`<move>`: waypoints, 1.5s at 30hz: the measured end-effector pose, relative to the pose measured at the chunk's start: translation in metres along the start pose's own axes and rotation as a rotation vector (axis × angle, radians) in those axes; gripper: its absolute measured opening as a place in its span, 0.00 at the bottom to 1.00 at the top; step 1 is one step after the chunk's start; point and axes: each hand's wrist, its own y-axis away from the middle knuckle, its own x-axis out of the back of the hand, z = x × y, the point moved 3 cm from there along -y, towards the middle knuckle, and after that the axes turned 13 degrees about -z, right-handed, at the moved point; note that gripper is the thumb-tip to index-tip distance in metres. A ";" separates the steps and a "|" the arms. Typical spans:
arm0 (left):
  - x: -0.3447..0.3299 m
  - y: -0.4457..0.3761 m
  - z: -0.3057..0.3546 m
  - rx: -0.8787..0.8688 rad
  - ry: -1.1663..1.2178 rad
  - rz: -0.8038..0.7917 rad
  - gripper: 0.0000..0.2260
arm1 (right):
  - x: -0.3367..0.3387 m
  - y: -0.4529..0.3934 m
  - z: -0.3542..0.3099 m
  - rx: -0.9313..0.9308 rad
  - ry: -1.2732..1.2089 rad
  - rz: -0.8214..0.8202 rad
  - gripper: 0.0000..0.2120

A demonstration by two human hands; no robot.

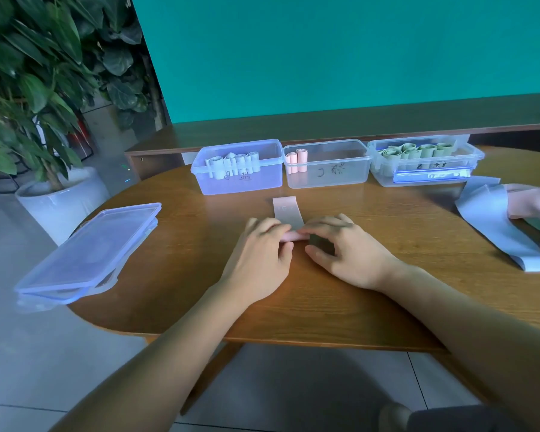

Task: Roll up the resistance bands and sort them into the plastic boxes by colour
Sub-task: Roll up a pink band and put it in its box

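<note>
A pink resistance band (287, 212) lies on the wooden table (293, 300), its near end wound into a roll under my fingers. My left hand (262, 254) and my right hand (340, 247) both curl their fingertips over that roll, side by side. The flat far end points toward three clear plastic boxes. The left box (237, 182) holds several pale blue rolls. Two pink rolls stand in the middle box (328, 176). The right box (424, 174) holds several green rolls.
Stacked clear lids (88, 254) hang over the table's left edge. Loose bands, pale blue (496, 226), pink and green, lie piled at the right edge. A potted plant (44, 88) in a white pot stands on the floor to the left. A teal wall rises behind.
</note>
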 end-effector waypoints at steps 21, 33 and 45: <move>-0.005 -0.021 -0.015 -0.006 0.030 -0.003 0.13 | 0.002 -0.028 0.011 -0.025 0.005 -0.007 0.21; -0.009 -0.039 -0.026 0.047 0.021 -0.005 0.12 | 0.003 -0.045 0.018 -0.065 -0.012 -0.024 0.25; -0.007 -0.050 -0.029 0.080 0.017 -0.015 0.14 | 0.006 -0.055 0.023 -0.073 -0.026 -0.009 0.24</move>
